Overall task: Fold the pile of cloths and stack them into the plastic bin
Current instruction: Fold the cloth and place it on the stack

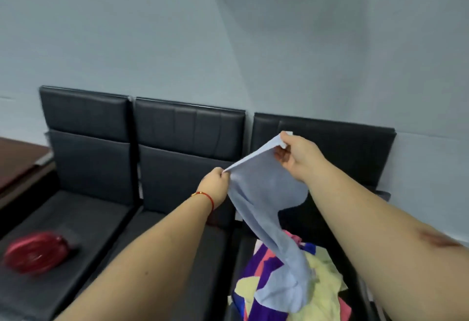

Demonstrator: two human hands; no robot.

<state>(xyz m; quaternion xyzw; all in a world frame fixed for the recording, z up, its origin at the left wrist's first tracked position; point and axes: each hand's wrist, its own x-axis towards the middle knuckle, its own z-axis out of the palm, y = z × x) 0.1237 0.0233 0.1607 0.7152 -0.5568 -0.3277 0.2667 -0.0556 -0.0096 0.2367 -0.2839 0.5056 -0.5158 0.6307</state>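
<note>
- Left hand: raised over the middle seat, fingers curled, pinching one top corner of the blue cloth. A red cord circles its wrist.
- Right hand: raised higher and further right, thumb and fingers pinching the opposite top corner of the same cloth.
- Blue cloth: its top edge is stretched between the two hands, sloping up to the right. The rest hangs down, and its lower end rests on the pile.
- Pile: loose cloths in yellow, purple, pink and dark blue, lying on the right-hand seat, below the right forearm. Unfolded and jumbled.
- Seats: three black padded ones in a row against a pale wall.
- Red pouch: lies on the left-hand seat, well apart from the pile; blurred.
- Brown table: edge visible at far left, beside the left seat.
- Bin: not seen in this view.
</note>
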